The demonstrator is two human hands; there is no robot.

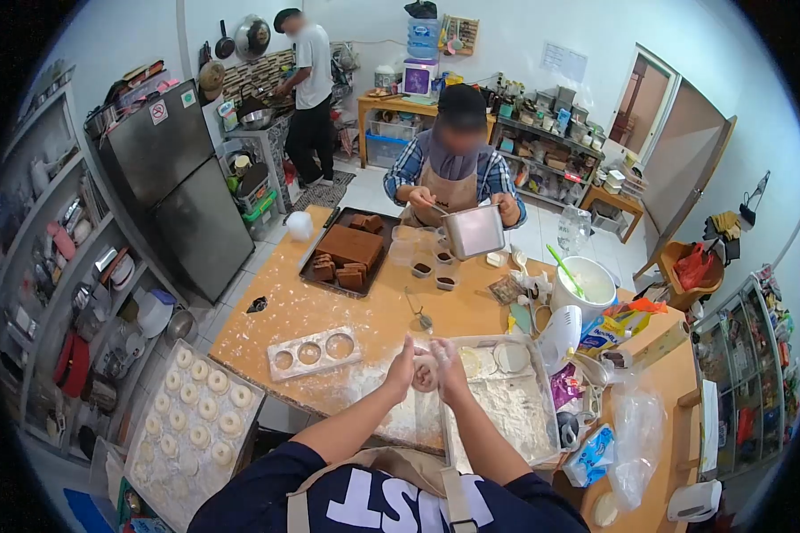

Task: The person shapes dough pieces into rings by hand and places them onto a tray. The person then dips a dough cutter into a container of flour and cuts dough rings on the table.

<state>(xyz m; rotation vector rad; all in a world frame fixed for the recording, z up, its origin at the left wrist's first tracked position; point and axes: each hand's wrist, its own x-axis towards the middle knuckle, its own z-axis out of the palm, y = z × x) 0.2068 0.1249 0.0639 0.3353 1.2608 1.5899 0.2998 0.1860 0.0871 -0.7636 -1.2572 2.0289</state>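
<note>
Your shirt (258, 493) lies nearest. Ahead of it, your left hand (402, 369) and right hand (452, 369) come together around a round piece (425, 377), apparently dough. Left of your grip, a tray (173, 497) bears many rings (207, 409), seemingly finished shapes; just right, a floured tray (549, 410) holds two pale rounds (511, 357), perhaps left to work.

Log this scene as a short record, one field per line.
Left hand: beside a round pale piece
Right hand: on its other side
Grip: hard to tell
Nearby: board with three round holes; floury tray
Lower left: pale tray of dough rings
Far side: co-worker holding metal pan near small cups
Dark tray: brown cake block, cut pieces
</note>
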